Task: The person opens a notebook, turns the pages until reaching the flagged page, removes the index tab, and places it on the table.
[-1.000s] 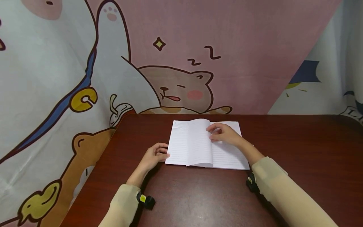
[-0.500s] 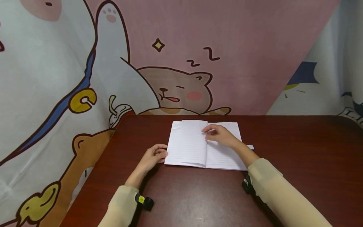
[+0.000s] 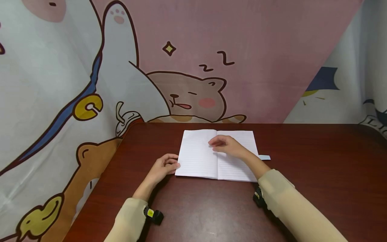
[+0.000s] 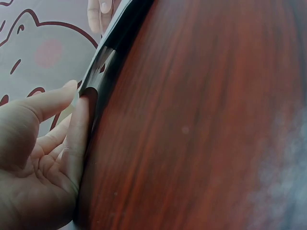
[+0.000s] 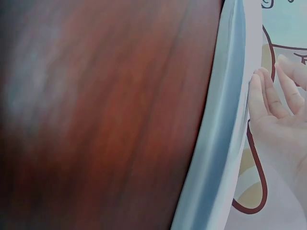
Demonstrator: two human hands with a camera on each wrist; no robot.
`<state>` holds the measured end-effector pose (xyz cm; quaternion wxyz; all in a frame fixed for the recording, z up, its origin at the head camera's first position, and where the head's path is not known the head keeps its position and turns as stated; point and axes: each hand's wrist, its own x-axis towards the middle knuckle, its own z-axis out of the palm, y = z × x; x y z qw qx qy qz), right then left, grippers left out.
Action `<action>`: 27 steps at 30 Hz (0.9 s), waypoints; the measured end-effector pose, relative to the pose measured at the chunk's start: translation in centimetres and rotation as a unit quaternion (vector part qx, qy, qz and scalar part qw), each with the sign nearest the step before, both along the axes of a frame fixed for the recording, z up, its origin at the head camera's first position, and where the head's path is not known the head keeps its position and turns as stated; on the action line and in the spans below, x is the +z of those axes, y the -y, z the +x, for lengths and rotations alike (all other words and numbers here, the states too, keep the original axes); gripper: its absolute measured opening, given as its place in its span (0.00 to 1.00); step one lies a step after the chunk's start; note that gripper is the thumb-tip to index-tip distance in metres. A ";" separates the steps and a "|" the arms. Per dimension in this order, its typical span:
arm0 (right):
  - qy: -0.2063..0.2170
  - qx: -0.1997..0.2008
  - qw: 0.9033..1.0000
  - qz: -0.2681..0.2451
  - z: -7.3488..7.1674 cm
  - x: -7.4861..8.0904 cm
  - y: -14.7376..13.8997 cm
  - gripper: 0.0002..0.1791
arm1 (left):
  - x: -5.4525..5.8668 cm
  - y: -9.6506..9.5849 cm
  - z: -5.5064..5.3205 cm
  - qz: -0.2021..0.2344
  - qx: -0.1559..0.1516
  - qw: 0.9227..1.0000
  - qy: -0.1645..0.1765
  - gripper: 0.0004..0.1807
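An open notebook [image 3: 196, 158] with lined white pages lies flat on the dark red-brown table. At its left edge, my left hand [image 3: 163, 167] pinches the sheets and cover, thumb on top and a finger underneath; the left wrist view shows this grip close up. My right hand [image 3: 228, 146] is over the notebook near the centre fold, its fingers loosely bent and holding nothing. In the right wrist view that hand [image 5: 283, 105] appears beyond the notebook's edge [image 5: 225, 96], little-finger side close to the page.
A pale blue strip [image 3: 264, 157] sticks out from under the notebook's right side. The wooden table [image 3: 317, 174] reaches back to a cartoon-printed cloth [image 3: 257, 60]. Black wrist cameras [image 3: 157, 216] are strapped at the sleeves.
A loose page has turned over to the left and now lies flat. My right hand has moved left across the fold. The left hand has stayed at the left edge.
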<state>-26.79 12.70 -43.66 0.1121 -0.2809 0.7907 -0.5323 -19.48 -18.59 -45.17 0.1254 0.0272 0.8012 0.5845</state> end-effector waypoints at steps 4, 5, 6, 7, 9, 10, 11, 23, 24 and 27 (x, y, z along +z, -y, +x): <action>-0.002 0.004 1.000 0.007 0.0 0.0 0.3 0.16 | 0.0 0.0 0.0 -0.005 0.004 1.000 0.001 0.23; -0.001 0.005 1.000 0.009 0.1 0.0 0.4 0.16 | 0.0 0.0 0.0 -0.006 0.006 1.000 0.001 0.23; 0.000 0.005 1.000 0.012 0.1 0.0 0.5 0.16 | 0.0 -0.1 0.0 -0.008 0.007 1.000 0.001 0.23; 0.002 0.006 1.000 0.014 0.1 0.0 0.5 0.16 | 0.0 -0.1 0.0 -0.008 0.007 1.000 0.001 0.23; 0.008 0.006 1.000 0.020 0.1 0.1 0.5 0.16 | 0.0 -0.1 0.0 -0.010 0.007 1.000 0.001 0.23; 0.010 0.006 1.000 0.022 0.1 0.1 0.5 0.16 | 0.0 -0.1 0.0 -0.009 0.006 1.000 0.000 0.23; 0.011 0.006 1.000 0.023 0.1 0.2 0.6 0.16 | 0.0 -0.1 -0.1 -0.009 0.005 1.000 -0.001 0.23; 0.019 -0.021 1.000 0.007 0.0 0.4 -0.5 0.17 | -0.1 0.0 -0.3 0.000 -0.007 1.000 -0.001 0.23; 0.024 -0.024 0.999 0.006 0.0 0.5 -0.7 0.17 | -0.1 0.0 -0.3 -0.001 -0.010 1.000 -0.001 0.23; 0.032 -0.026 0.999 -0.001 0.0 0.5 -1.2 0.17 | -0.1 0.0 -0.3 0.003 -0.008 1.000 0.002 0.23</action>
